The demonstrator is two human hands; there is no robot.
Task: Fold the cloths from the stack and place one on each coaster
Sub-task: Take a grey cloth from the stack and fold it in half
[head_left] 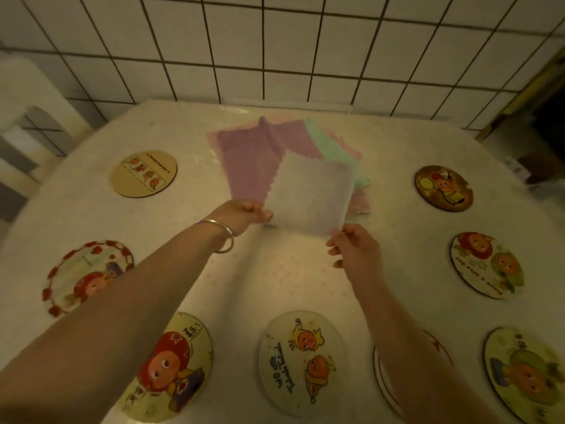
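Hands hold a pale cloth (312, 197) above the table (275, 270), just in front of the stack (275, 142). Left of the cloth, the left hand (244, 214) pinches its near-left corner along with a purple cloth (247, 166); the right hand (356, 249) pinches the near-right corner. Bare tabletop lies between the cloth and the near coaster (302, 362). More coasters (143, 172) ring the stack on both sides, well apart from it. Beyond the stack, the table's far edge meets a tiled wall (275, 41).

A pale speckled tablecloth (275, 280) covers the table, backed by a white tiled wall (275, 47) with dark grout
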